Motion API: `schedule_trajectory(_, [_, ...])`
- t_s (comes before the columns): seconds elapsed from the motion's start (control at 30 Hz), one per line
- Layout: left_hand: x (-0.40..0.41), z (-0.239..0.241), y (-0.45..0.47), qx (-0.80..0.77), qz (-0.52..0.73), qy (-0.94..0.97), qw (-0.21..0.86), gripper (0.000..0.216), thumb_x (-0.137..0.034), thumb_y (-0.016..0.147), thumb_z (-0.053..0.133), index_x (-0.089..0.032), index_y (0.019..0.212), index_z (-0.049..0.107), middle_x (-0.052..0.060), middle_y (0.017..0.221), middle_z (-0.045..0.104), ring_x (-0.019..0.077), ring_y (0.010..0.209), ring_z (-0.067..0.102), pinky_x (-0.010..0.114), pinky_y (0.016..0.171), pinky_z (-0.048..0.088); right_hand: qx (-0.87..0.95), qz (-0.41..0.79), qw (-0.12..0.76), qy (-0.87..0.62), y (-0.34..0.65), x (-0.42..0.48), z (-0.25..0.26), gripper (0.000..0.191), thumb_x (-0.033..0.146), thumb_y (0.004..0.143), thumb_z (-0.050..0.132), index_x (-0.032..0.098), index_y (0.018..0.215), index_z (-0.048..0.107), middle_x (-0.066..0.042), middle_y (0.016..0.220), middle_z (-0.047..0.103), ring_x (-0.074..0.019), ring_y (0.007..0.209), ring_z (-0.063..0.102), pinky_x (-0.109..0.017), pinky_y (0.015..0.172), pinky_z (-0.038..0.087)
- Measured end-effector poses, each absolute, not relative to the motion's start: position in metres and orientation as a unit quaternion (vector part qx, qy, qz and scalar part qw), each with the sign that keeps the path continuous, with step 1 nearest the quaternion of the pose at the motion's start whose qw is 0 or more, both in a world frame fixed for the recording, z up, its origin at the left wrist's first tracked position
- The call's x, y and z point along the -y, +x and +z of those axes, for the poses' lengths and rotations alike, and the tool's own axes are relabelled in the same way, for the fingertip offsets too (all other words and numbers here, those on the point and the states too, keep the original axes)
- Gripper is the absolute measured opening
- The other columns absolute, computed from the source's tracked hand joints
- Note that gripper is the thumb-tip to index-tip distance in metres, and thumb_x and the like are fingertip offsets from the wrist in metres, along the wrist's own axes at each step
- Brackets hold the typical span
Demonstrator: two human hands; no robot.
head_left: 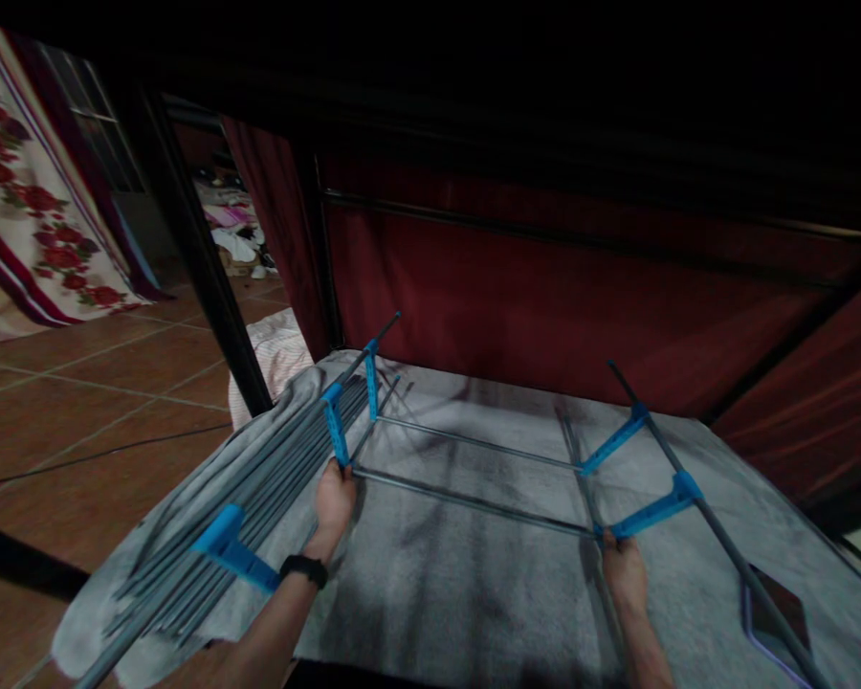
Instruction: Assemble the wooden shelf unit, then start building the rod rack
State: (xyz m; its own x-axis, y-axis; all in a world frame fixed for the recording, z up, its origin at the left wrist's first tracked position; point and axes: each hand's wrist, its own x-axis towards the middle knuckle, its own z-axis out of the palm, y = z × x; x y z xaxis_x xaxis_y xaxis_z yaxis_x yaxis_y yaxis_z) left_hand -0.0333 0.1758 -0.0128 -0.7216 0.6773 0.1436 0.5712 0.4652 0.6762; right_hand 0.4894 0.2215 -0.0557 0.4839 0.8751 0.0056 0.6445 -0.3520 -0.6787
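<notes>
A frame of grey metal tubes and blue plastic connectors stands over the grey blanket, with two crossbars between its sides. My left hand (pixel 336 500) is closed round the lower end of a left blue connector (pixel 336 426), where the near crossbar (pixel 466 500) meets it. My right hand (pixel 624 566) is closed on the lower end of a right blue connector (pixel 656 509), at the crossbar's other end. The far crossbar (pixel 474 441) runs behind. Another blue connector (pixel 235 547) sits on the left long tube, close to my left forearm. My fingertips are partly hidden.
Several loose grey tubes (pixel 276 493) lie bundled on the blanket (pixel 430 593) at left. A phone (pixel 779 612) lies at right, under the right long tube (pixel 739 565). A black post (pixel 205 258) rises at left; red cloth (pixel 517 297) hangs behind. Tiled floor (pixel 115 383) lies beyond.
</notes>
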Motion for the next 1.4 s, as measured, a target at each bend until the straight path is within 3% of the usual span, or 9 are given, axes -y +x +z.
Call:
schedule_trajectory(0.27, [-0.194,-0.024,-0.031,-0.882,0.290,0.364,0.073,0.019,-0.022,0.094,0.047,-0.015,0.107,0.059,0.013,0.088,0.071,0.0257,0.078,0.068,0.031,0.064,0.042,0.477,0.173,0.277,-0.816,0.485,-0.246,-0.056,0.035,0.040,0.091,0.037,0.016,0.101,0.060,-0.021,0.094,0.072,-0.0355,0.099,0.071,-0.042,0.079,0.052])
schedule_trajectory(0.43, [-0.191,-0.028,-0.037,-0.889,0.263,0.370,0.064,0.022,-0.024,0.095,0.044,-0.016,0.109,0.058,0.014,0.090,0.072,0.0273,0.080,0.069,0.032,0.063,0.041,0.488,0.174,0.290,-0.804,0.479,-0.250,-0.059,0.040,0.041,0.092,0.036,0.014,0.108,0.060,-0.022,0.095,0.072,-0.0347,0.099,0.070,-0.041,0.079,0.052])
schedule_trajectory(0.83, [-0.191,-0.031,-0.039,-0.898,0.211,0.384,0.052,0.029,-0.025,0.094,0.044,-0.013,0.118,0.056,0.017,0.095,0.072,0.0293,0.086,0.071,0.033,0.066,0.045,0.500,0.154,0.300,-0.798,0.479,-0.246,-0.066,0.029,0.035,0.093,0.040,0.016,0.103,0.059,-0.015,0.087,0.071,-0.0284,0.087,0.069,-0.036,0.073,0.049])
schedule_trajectory(1.17, [-0.192,-0.022,-0.041,-0.896,0.175,0.403,0.065,0.035,-0.029,0.094,0.044,-0.009,0.120,0.054,0.019,0.099,0.071,0.0304,0.089,0.069,0.034,0.063,0.044,0.495,0.127,0.288,-0.810,0.474,-0.249,-0.066,0.030,0.025,0.095,0.040,0.011,0.110,0.062,-0.016,0.090,0.072,-0.0250,0.086,0.068,-0.031,0.071,0.044])
schedule_trajectory(1.4, [-0.191,-0.030,-0.049,-0.895,0.210,0.387,0.075,0.037,-0.034,0.092,0.046,-0.010,0.118,0.058,0.014,0.085,0.069,0.0301,0.078,0.065,0.035,0.062,0.042,0.508,0.126,0.301,-0.797,0.477,-0.244,-0.068,0.031,0.025,0.094,0.042,0.011,0.112,0.063,-0.014,0.088,0.072,-0.0243,0.085,0.069,-0.029,0.070,0.044])
